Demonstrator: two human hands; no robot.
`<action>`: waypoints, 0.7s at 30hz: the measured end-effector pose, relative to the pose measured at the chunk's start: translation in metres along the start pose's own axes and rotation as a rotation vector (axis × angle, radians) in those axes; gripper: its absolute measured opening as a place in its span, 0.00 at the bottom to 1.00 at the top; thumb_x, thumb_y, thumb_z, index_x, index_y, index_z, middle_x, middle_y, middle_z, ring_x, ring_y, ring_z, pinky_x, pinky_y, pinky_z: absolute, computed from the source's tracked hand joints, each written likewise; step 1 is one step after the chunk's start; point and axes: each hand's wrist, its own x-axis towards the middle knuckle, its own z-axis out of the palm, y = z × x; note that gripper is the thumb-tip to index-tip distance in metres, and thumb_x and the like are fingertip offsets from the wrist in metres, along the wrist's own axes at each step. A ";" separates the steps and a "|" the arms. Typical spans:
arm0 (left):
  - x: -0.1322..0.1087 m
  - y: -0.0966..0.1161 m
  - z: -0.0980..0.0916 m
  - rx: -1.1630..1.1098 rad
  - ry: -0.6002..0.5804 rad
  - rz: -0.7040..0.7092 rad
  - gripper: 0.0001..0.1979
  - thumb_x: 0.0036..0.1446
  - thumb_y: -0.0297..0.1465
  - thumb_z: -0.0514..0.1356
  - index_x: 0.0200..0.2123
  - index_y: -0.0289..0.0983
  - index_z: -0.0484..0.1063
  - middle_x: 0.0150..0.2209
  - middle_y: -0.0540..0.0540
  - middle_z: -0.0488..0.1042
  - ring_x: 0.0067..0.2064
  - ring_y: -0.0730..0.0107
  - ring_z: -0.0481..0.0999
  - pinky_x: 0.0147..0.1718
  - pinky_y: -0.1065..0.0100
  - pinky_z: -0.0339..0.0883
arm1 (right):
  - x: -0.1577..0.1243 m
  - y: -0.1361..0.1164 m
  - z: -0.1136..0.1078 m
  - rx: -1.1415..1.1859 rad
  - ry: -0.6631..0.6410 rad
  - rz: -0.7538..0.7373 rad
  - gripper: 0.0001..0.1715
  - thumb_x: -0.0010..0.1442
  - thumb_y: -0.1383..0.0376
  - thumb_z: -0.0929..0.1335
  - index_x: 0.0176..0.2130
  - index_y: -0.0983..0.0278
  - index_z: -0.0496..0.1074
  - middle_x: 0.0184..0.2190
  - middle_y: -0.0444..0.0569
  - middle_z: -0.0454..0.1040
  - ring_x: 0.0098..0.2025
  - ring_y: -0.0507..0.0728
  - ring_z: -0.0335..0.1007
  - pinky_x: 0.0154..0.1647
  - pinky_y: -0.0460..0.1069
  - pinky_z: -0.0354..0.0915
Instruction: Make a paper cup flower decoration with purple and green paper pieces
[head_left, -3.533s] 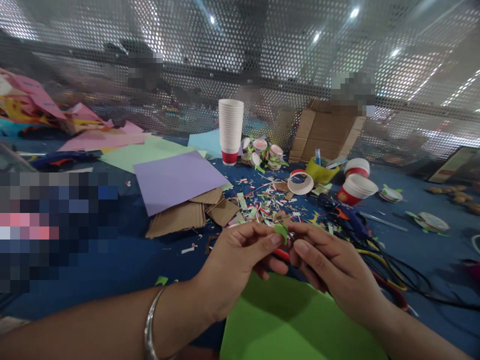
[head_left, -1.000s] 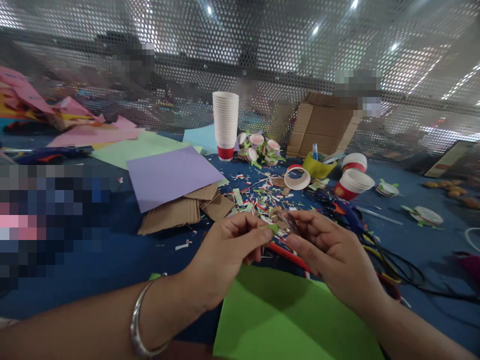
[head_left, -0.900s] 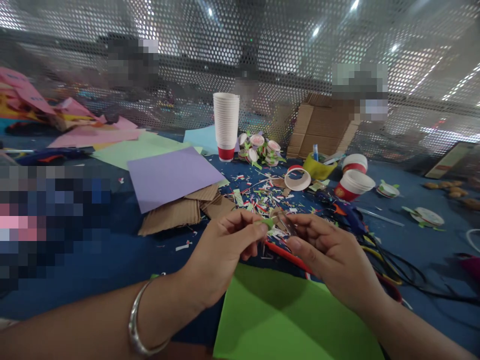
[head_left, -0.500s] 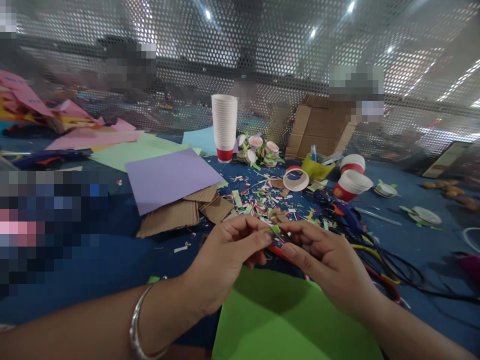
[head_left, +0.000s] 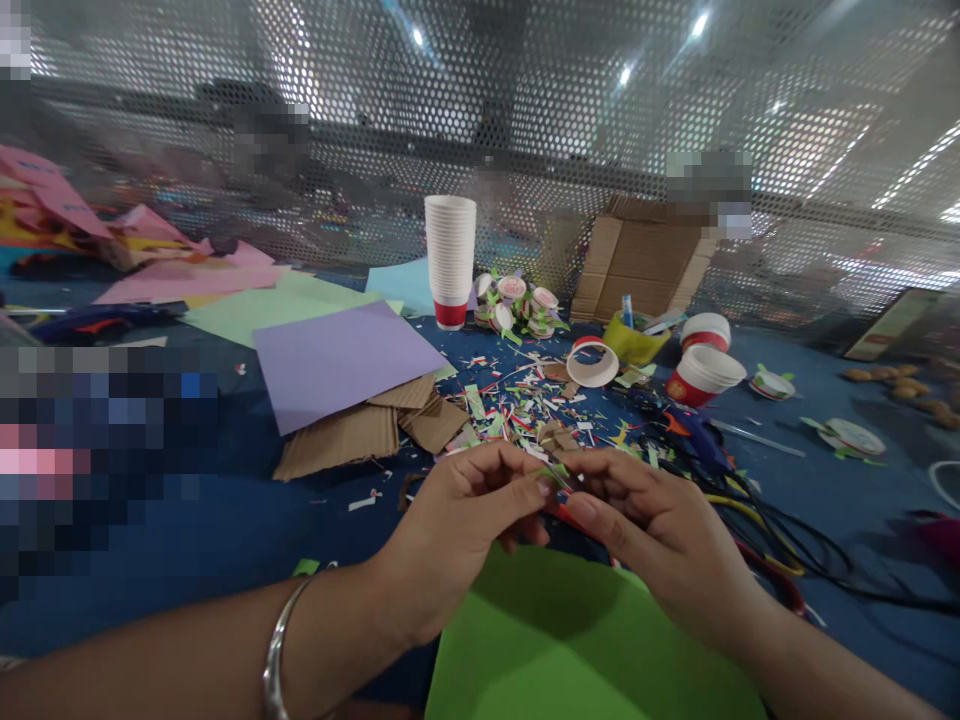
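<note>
Between thumb and fingers, my left hand [head_left: 476, 530] pinches a small scrap of green paper [head_left: 556, 474]. My right hand [head_left: 645, 530] faces it, closed, with its fingertips almost touching those of the left. A thin greyish sliver shows between the two hands against the green scrap; what it is, and which hand holds it, is too small to make out. Below both hands lies a bright green sheet of paper [head_left: 577, 640]. Something red-orange [head_left: 581, 522] shows under the fingertips, mostly hidden.
Paper clippings [head_left: 525, 400] litter the blue table beyond my hands. A tall stack of cups [head_left: 450, 260] stands behind them. At left lie a purple sheet [head_left: 345, 365] and cardboard pieces [head_left: 337, 440]. At right are a glue gun [head_left: 697, 435], cables [head_left: 795, 530] and cups [head_left: 701, 375].
Both hands have shifted slightly down and right along with the view. The green scrap is turned a little between the fingertips, and the hands stay close together.
</note>
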 end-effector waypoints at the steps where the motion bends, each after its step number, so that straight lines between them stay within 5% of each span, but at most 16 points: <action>1: 0.000 0.000 0.000 -0.002 0.000 -0.003 0.12 0.53 0.36 0.72 0.30 0.36 0.75 0.23 0.53 0.75 0.25 0.81 0.71 0.26 0.77 0.60 | 0.000 0.000 0.000 -0.003 0.000 0.002 0.20 0.66 0.53 0.68 0.49 0.65 0.74 0.32 0.48 0.79 0.28 0.51 0.69 0.27 0.45 0.63; 21: 0.001 -0.001 0.002 -0.063 -0.002 -0.128 0.16 0.51 0.39 0.74 0.31 0.33 0.75 0.26 0.49 0.79 0.27 0.79 0.75 0.27 0.77 0.62 | -0.001 0.006 -0.002 0.003 -0.052 0.029 0.18 0.68 0.51 0.67 0.47 0.62 0.72 0.37 0.48 0.80 0.38 0.56 0.77 0.39 0.48 0.70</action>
